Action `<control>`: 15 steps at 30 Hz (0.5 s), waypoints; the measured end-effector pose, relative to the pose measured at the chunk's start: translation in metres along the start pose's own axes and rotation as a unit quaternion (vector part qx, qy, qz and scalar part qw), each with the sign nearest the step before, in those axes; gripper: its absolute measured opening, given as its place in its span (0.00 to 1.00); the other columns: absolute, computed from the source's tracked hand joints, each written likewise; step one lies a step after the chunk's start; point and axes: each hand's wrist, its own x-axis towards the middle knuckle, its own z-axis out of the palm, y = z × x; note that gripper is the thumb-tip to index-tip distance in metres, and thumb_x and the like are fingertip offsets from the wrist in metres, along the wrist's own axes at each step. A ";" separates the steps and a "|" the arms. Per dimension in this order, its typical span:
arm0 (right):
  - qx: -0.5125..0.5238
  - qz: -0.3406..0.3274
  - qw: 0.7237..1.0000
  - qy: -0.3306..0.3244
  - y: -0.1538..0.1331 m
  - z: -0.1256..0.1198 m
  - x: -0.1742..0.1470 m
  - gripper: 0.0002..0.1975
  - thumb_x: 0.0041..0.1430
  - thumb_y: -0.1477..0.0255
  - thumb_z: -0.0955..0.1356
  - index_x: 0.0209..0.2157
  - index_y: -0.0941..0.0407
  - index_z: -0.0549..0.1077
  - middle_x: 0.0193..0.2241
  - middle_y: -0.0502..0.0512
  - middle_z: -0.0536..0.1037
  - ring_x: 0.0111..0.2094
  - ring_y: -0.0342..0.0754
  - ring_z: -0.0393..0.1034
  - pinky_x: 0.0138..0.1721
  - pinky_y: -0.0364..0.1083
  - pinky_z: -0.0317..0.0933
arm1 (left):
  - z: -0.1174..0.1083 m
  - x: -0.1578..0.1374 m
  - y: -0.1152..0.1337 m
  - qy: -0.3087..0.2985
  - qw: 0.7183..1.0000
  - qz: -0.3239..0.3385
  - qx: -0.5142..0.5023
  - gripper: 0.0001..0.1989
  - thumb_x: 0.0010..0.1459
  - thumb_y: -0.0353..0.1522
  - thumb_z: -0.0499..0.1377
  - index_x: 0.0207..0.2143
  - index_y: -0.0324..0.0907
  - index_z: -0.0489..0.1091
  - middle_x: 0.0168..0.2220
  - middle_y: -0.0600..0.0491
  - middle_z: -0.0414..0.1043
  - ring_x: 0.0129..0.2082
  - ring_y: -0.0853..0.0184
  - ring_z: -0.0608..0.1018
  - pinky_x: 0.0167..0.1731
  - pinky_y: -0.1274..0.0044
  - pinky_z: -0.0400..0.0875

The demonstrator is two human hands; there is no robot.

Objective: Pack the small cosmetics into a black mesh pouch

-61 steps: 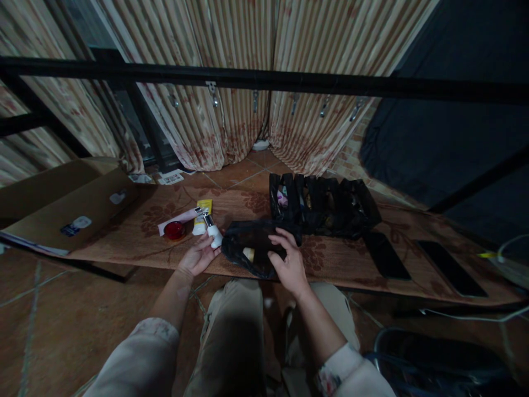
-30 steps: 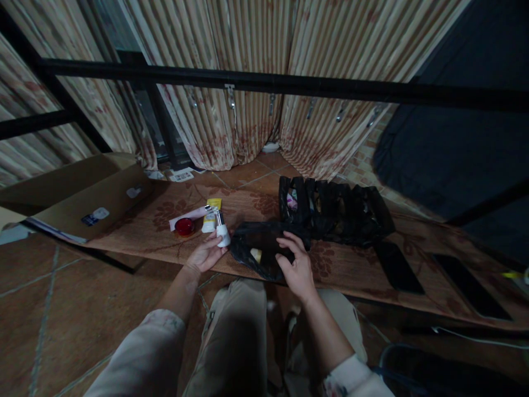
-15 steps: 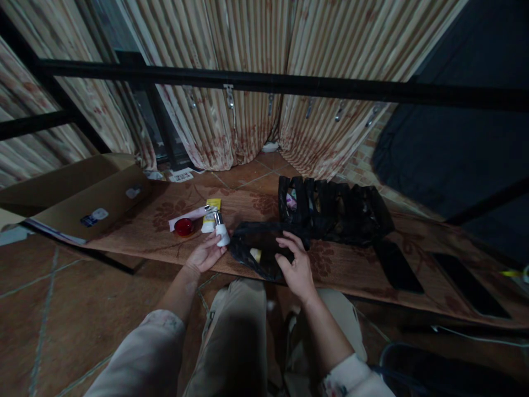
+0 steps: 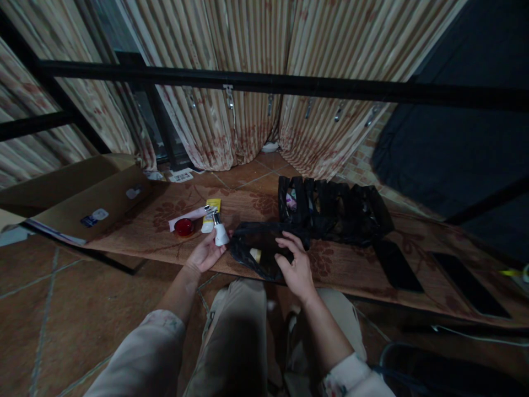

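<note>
My left hand (image 4: 205, 253) holds a small white bottle (image 4: 221, 236) with a silver cap, tilted, its fingers closed about the lower part. To its right lies a black mesh pouch (image 4: 264, 237), and a small white-and-yellow item (image 4: 255, 255) shows in it. My right hand (image 4: 295, 262) grips the pouch's right side between curled fingers and thumb. Just behind the bottle are a yellow-and-white tube (image 4: 212, 204), a pale pink tube (image 4: 192, 216) and a round red jar (image 4: 184, 227).
Several black mesh compartments (image 4: 330, 209) with things inside stand behind my right hand on the cloth-covered bench (image 4: 248, 204). Two dark phone-like slabs (image 4: 399, 267) lie to the right. An open cardboard box (image 4: 103, 204) sits at the left end. A dark metal bar (image 4: 264, 81) crosses ahead.
The white bottle has turned slightly more upright in my left hand. My right hand and the pouch look the same.
</note>
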 end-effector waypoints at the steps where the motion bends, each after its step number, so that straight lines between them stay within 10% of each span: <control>1: -0.001 0.000 1.000 0.000 0.000 0.000 0.000 0.18 0.51 0.75 0.66 0.45 0.51 0.73 0.53 0.56 0.67 0.43 0.49 0.70 0.49 0.54 0.63 | 0.000 0.000 0.000 0.000 1.000 0.000 0.000 0.16 0.63 0.33 0.52 0.52 0.38 0.67 0.35 0.48 0.75 0.33 0.68 0.78 0.29 0.80 0.75; 15: -0.002 -0.003 1.000 0.001 0.000 0.000 0.000 0.17 0.51 0.75 0.66 0.44 0.52 0.73 0.53 0.56 0.67 0.43 0.50 0.70 0.49 0.53 0.63 | -0.002 0.003 0.001 -0.004 1.000 -0.004 0.001 0.17 0.65 0.32 0.48 0.54 0.38 0.66 0.39 0.45 0.76 0.34 0.67 0.79 0.27 0.80 0.75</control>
